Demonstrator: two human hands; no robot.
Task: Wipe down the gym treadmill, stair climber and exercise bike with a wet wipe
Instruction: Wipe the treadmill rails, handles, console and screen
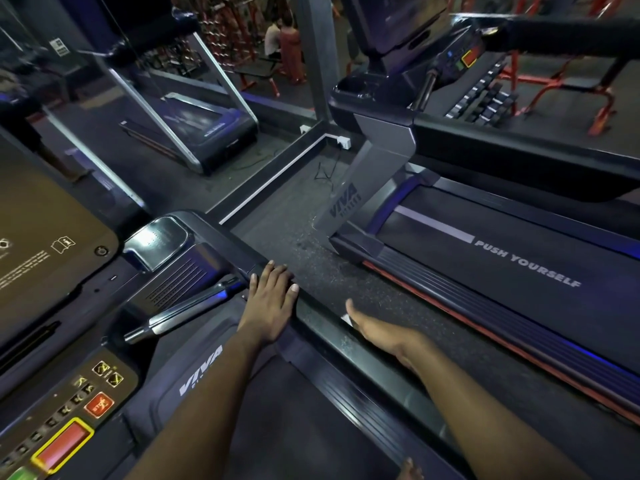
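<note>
Along the treadmill rail (320, 323), your right hand (379, 336) covers the wipe (346, 319); its fingers are hidden, so I cannot tell the grip. The rail runs on toward the console (69, 393), where your left hand (270, 299) lies flat, directly ahead.

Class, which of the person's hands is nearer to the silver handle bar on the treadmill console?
Left. The left hand rests on the side rail just beside the silver handle bar; the right hand lies farther right along that rail, beyond the left hand.
</note>
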